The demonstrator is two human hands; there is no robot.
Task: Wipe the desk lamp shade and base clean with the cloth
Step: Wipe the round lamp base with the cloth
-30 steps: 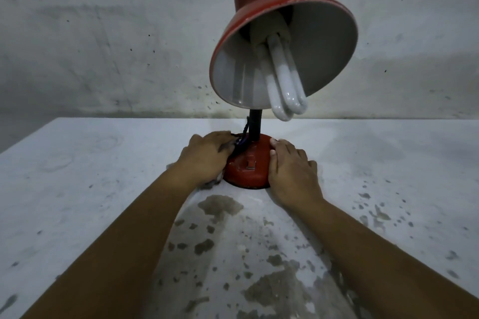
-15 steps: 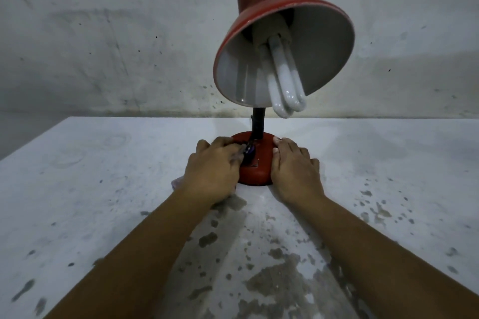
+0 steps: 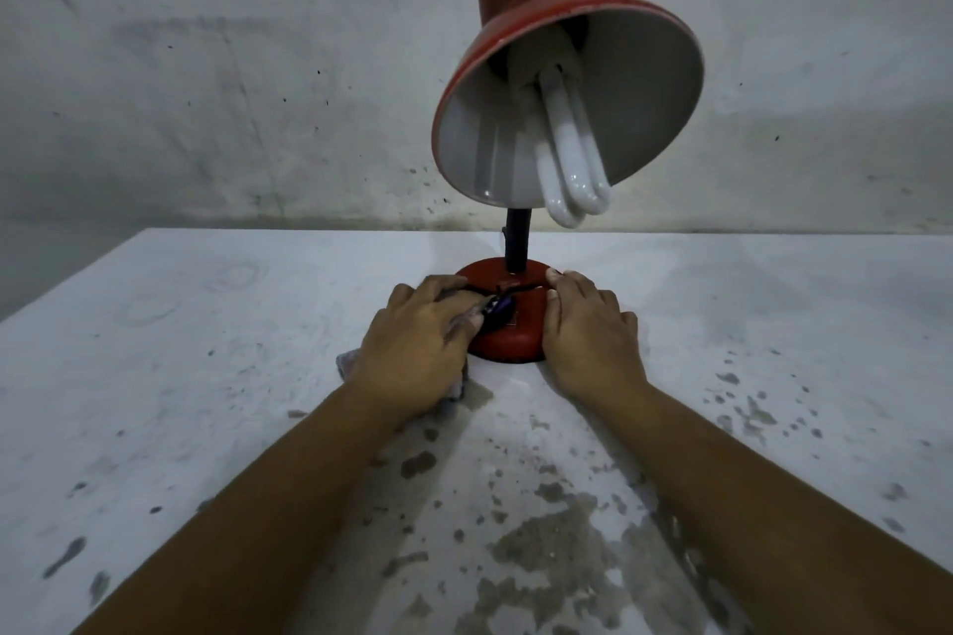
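The base [image 3: 508,325] sits mid-worktop [image 3: 206,376] between my hands. My left hand [image 3: 412,346] presses the cloth [image 3: 348,361], seemingly bunched under curled fingers, against its left flank; my right hand [image 3: 588,325] lies flat, steadying the right.

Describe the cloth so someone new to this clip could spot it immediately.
Start at the red lamp base on the white table. The left hand rests against its left side; the cloth is the pale crumpled fabric peeking from beneath that hand, the only soft thing here.
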